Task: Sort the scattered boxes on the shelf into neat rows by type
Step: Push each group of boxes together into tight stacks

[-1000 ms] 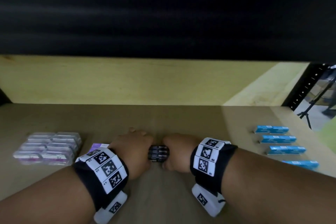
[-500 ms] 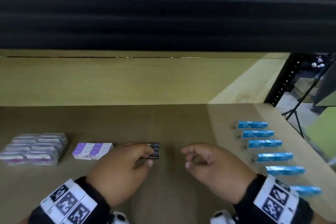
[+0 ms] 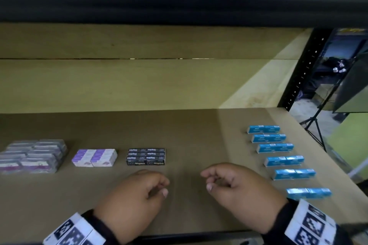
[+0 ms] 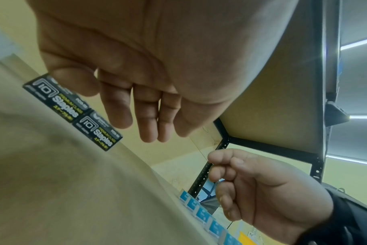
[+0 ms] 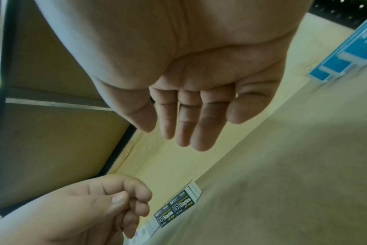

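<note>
Hands, L (image 3: 131, 203) & R (image 3: 242, 195), empty near black staple boxes (image 3: 146, 156).

Head cam downward; wrist cams close, share shelf (image 3: 189, 129).

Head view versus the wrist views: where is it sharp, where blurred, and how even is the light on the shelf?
Head view: black staple boxes legible, clear cases at the left edge soft; the shelf is dim, with a brighter patch by the blue boxes. Left wrist view: staple print readable, left hand close and soft. Right wrist view: shelf surface smeared, right hand fills the frame.
</note>
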